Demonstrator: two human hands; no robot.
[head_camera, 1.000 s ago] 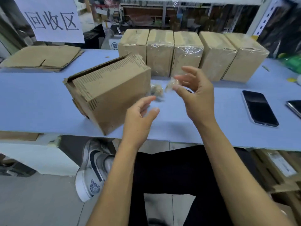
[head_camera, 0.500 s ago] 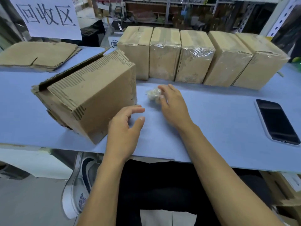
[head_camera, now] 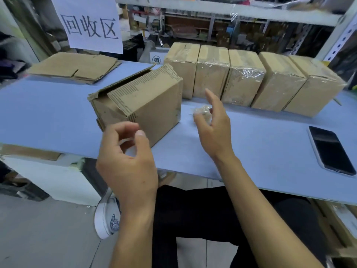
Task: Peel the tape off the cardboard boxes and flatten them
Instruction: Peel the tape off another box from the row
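Note:
An opened cardboard box (head_camera: 146, 101) lies tilted on the blue table (head_camera: 48, 117), its flaps loose at the left. A crumpled wad of clear tape (head_camera: 202, 111) lies on the table to its right. My right hand (head_camera: 214, 128) hovers just over the wad with fingers spread, holding nothing. My left hand (head_camera: 127, 157) floats in front of the box's near corner, fingers loosely curled and empty. Several taped boxes (head_camera: 243, 80) stand in a row behind.
Flattened cardboard (head_camera: 73, 66) is stacked at the back left under a white paper sign (head_camera: 88, 24). A black phone (head_camera: 331, 149) lies at the right near the table's front edge. Shelving stands behind the table.
My right hand set the tape wad down on the table and has lifted off it. My left hand has moved up toward the box's near corner.

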